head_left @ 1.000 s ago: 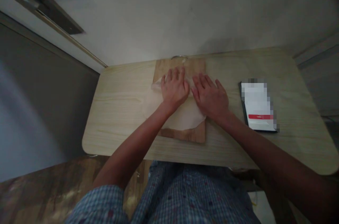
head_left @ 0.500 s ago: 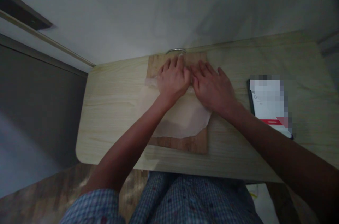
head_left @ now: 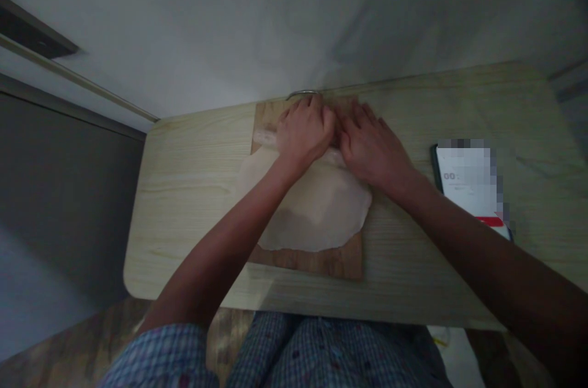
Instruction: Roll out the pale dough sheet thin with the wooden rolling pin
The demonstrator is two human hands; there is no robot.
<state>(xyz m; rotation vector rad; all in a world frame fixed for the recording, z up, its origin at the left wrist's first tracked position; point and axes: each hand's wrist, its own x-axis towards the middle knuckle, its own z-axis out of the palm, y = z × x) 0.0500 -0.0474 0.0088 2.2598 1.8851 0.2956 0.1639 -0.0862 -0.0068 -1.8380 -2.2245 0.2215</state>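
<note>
Head view: both hands (head_left: 342,140) pressed on rolled edge of thin, pale, wavy-rimmed sheet (head_left: 316,210); finger closure unclear.

head-worn view, facing forward and down, hands (head_left: 337,134) in mid-frame, tabletop (head_left: 184,192) below

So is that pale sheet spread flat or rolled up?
Partly rolled: the near part of the pale sheet lies spread out, but the far edge looks rolled, under the left hand and right hand.

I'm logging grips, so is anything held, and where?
Left hand and right hand are over the rolled far edge of the pale sheet; whether gripping or pressing cannot be told.
</note>
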